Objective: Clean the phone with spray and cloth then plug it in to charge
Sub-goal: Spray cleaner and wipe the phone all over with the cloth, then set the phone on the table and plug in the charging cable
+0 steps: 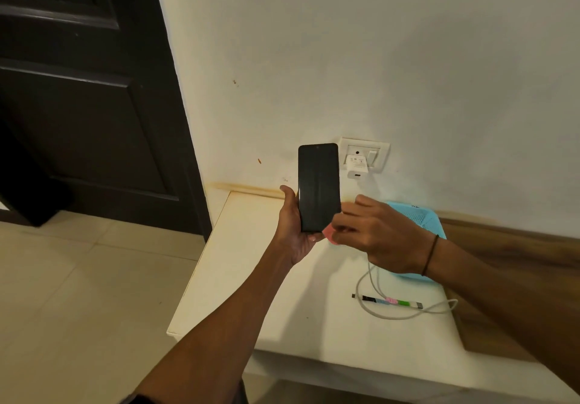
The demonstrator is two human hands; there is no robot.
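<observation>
My left hand [295,231] holds a black phone [318,184] upright by its lower end, its dark screen facing me, above the cream side table [251,278]. My right hand [376,234] presses a pink cloth [329,233] against the phone's lower right edge; most of the cloth is hidden under the fingers. A white charger adapter [356,166] sits in the wall socket [365,154] just behind the phone. Its white cable [370,297] loops over the table top. No spray bottle is in view.
A light blue perforated basket [420,218] stands on the table behind my right wrist. A small strip with coloured patches [389,300] lies by the cable. A dark door [94,96] fills the left, with tiled floor [78,278] below.
</observation>
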